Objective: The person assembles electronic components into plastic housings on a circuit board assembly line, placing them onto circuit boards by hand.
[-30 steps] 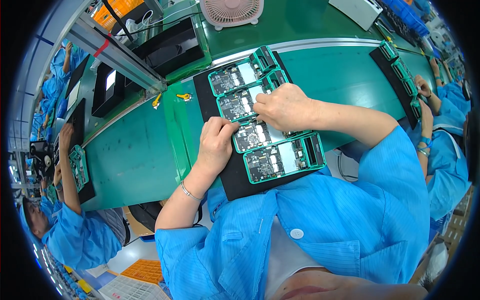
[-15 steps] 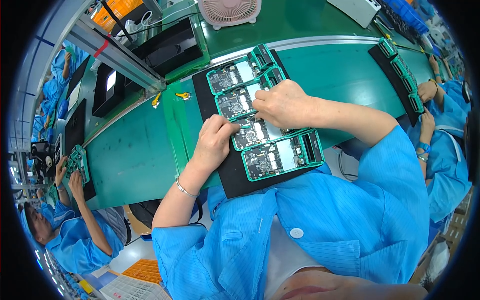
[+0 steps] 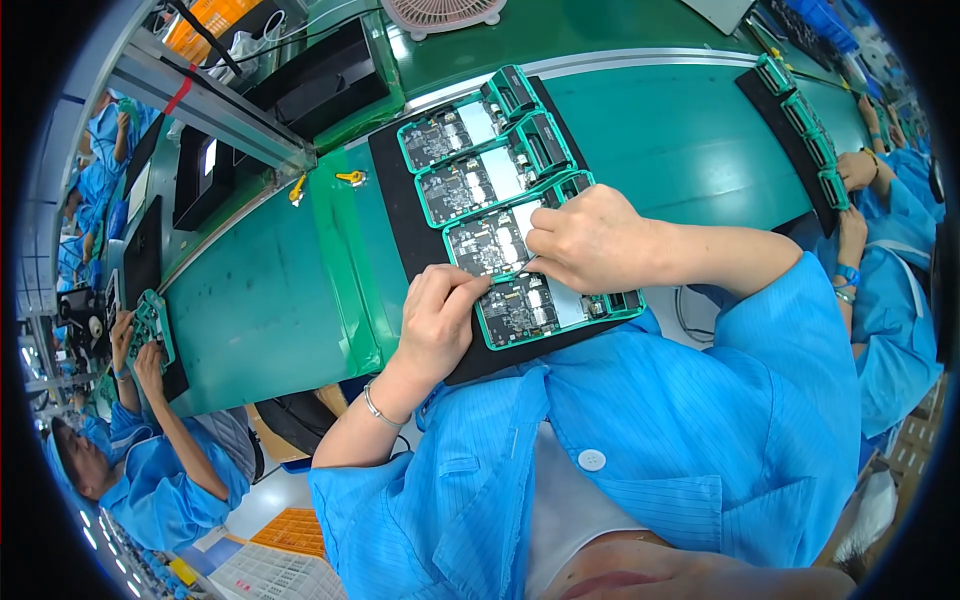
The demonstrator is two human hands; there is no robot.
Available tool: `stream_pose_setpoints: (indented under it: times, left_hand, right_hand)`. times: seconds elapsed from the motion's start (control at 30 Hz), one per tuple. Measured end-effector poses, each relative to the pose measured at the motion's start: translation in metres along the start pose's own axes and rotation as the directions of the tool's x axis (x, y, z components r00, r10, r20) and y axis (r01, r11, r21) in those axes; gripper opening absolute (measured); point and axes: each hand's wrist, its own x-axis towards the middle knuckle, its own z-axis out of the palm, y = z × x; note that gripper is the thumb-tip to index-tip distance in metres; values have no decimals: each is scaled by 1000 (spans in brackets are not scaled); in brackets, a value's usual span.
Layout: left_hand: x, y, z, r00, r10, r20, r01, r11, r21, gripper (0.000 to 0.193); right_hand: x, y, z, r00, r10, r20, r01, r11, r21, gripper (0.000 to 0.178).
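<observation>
Several green-framed device housings with exposed black circuit boards lie in a row on a black mat (image 3: 393, 190). My left hand (image 3: 437, 318) is closed, thumb and forefinger pinched at the left end of the seam between the nearest housing (image 3: 520, 312) and the second-nearest housing (image 3: 484, 246). Over the right part of these two, my right hand (image 3: 592, 240) is closed in a pinch. A thin dark sliver shows at its fingertips, too small to name. Whatever the left fingertips pinch is hidden. Farther off, the other two housings (image 3: 455, 190) lie untouched.
Beneath the mat runs a green work surface (image 3: 260, 300) with a metal rail behind it. Yellow-handled fittings (image 3: 351, 178) sit left of the mat, near a metal post (image 3: 220, 105). A pink fan (image 3: 443, 12) stands at the back. Co-workers handle similar housings at both sides.
Both hands have moved nearer to me along the row, from the second-nearest housing to its seam with the nearest one. The view has shifted slightly.
</observation>
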Motion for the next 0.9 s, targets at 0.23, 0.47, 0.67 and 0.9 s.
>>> stream_pose_setpoints:
  times: [0.23, 0.47, 0.67, 0.9]
  left_hand:
    - [-3, 3, -3, 999, 27, 29, -28, 999, 37, 34]
    - [-6, 4, -3, 1000, 18, 23, -19, 998, 53, 34]
    - [-10, 4, 0, 1000, 6, -22, -5, 999, 49, 33]
    - [-9, 6, 0, 1000, 21, -14, -21, 998, 61, 32]
  right_hand:
    - [-2, -1, 6, 1000, -18, 5, 18, 1000, -4, 25]
    - [-1, -5, 7, 999, -27, 19, 28, 999, -29, 27]
    - [-2, -7, 6, 999, -28, 16, 29, 999, -44, 26]
    - [-1, -9, 7, 1000, -16, 24, 17, 999, -42, 25]
